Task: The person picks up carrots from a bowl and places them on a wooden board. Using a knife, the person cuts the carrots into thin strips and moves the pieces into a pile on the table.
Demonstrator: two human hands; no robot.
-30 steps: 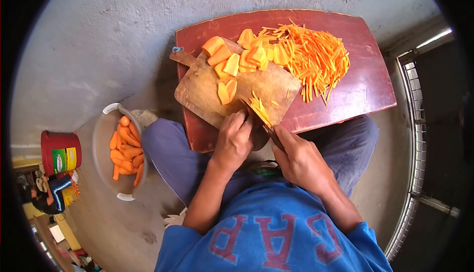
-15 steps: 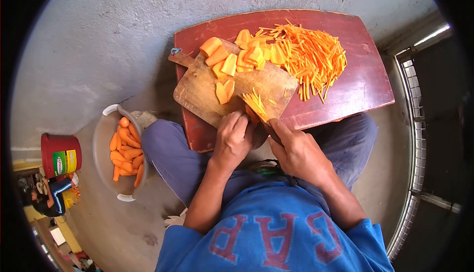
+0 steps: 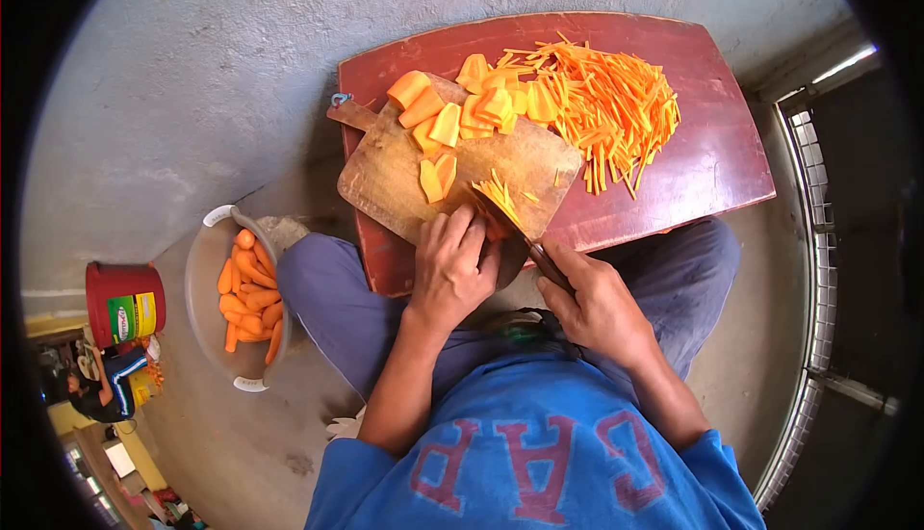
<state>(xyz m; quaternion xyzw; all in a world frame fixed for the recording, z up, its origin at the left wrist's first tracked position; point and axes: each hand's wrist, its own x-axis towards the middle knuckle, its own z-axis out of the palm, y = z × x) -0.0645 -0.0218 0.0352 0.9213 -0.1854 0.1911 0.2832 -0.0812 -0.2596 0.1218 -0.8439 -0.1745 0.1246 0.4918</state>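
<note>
My right hand [image 3: 602, 304] grips the handle of a knife [image 3: 550, 263], its dark blade slanting up and left over the near edge of the wooden chopping board [image 3: 380, 172]. Close against the blade, my left hand [image 3: 450, 262] has its fingers bent over a carrot piece [image 3: 496, 231], mostly hidden by fingers and blade. Thin carrot strips [image 3: 498, 195] lie just beyond the blade. Farther up the board are thick carrot chunks [image 3: 446, 126] and two flat pieces [image 3: 437, 177]. A large heap of carrot sticks [image 3: 621, 111] rests on the red table at the right.
The red wooden table [image 3: 703, 169] stands against a rough grey wall [image 3: 241, 68]. A basin [image 3: 197, 309] of whole carrots [image 3: 252, 294] sits on the floor at left, near a red bucket [image 3: 125, 280]. Another person [image 3: 106, 390] is at far left. A metal grille [image 3: 818, 270] lines the right.
My right hand has moved slightly right and down, and the knife blade now shows more of its length beside my left fingers. My left hand has shifted a little, still at the carrot piece.
</note>
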